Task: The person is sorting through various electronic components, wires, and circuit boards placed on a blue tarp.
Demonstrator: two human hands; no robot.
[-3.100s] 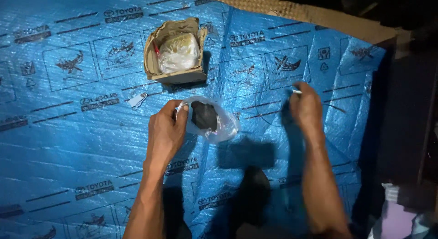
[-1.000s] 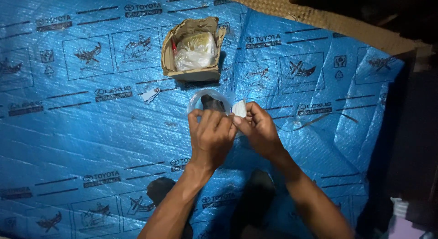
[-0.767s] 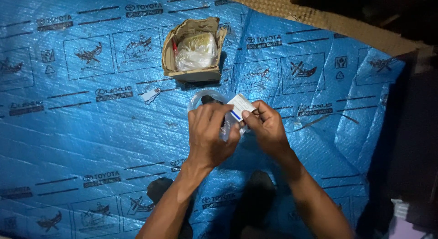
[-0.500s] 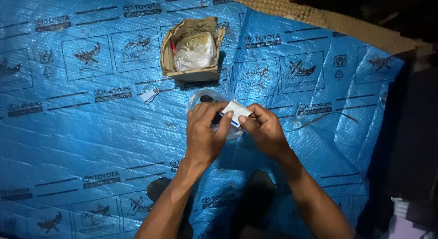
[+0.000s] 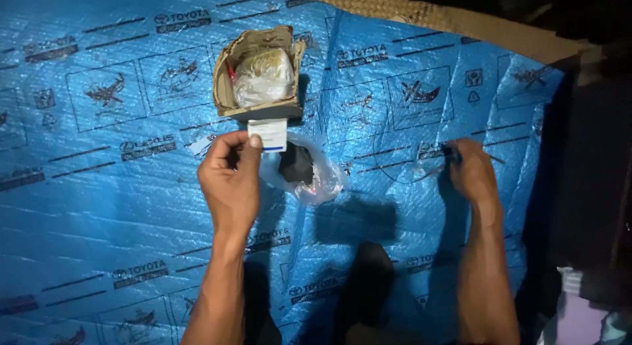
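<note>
Head view shows a small white rectangular card with a blue stripe (image 5: 268, 134) pinched upright between the left hand's (image 5: 230, 184) thumb and fingers, just above a clear plastic bag holding a dark lump (image 5: 299, 167). Right hand (image 5: 471, 174) curls closed around a thin stick (image 5: 431, 170) on the blue tarp (image 5: 99, 187).

A makeshift floor workspace, likely a home or small workshop: a blue printed plastic sheet (image 5: 118, 207) spread over a woven mat (image 5: 421, 16), dim surroundings.

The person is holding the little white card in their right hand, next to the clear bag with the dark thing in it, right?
Not quite: the head view shows the little white card held in the left hand, not the right. The right hand is off to the side on the blue sheet. The card is indeed next to the clear bag.
</note>
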